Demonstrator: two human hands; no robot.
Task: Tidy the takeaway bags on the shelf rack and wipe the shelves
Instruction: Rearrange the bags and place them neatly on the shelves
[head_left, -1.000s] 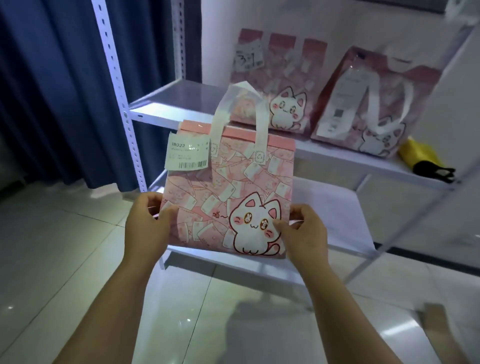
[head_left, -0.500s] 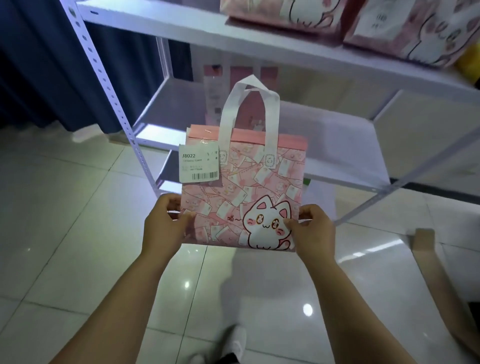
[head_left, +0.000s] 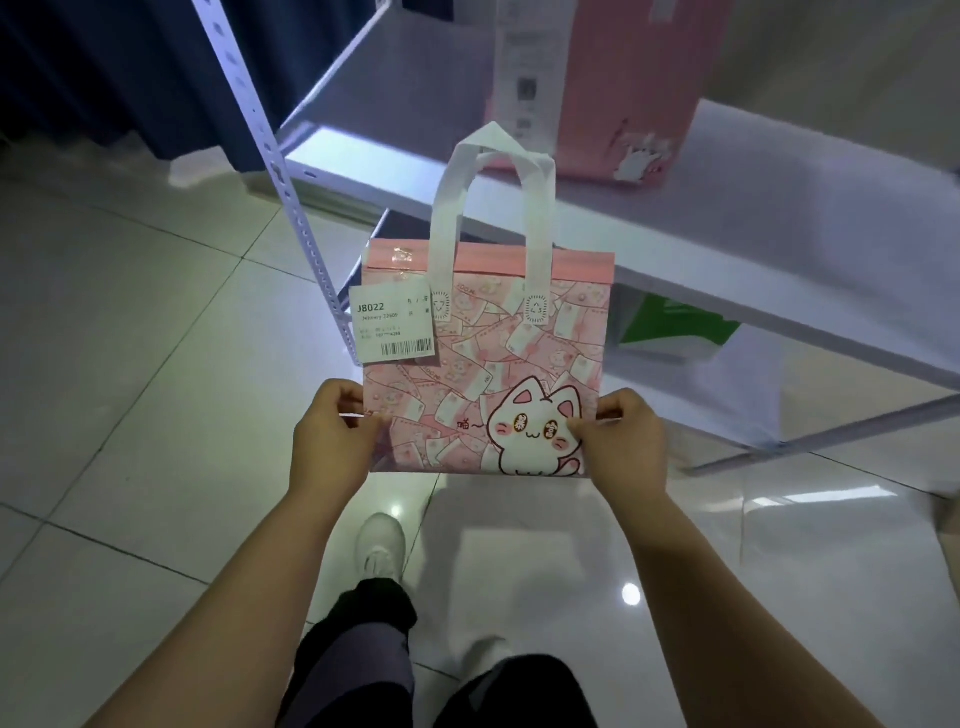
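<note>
You hold a pink cat-print takeaway bag (head_left: 483, 374) upright in mid-air, in front of the white shelf rack (head_left: 280, 176) and above the tiled floor (head_left: 130, 415). Your left hand (head_left: 332, 436) pinches its lower left edge, thumb on the front; your right hand (head_left: 623, 441) pinches the lower right edge beside the cartoon cat. The white handles (head_left: 493, 208) stand up; a barcode label (head_left: 392, 325) marked J8022 sits at the top left. Behind, 1 more pink bag (head_left: 623, 88) stands on a shelf (head_left: 779, 218); a green-and-white item (head_left: 675, 327) lies on the level below; 1 white shoe (head_left: 381, 545) shows beneath the held bag.
</note>
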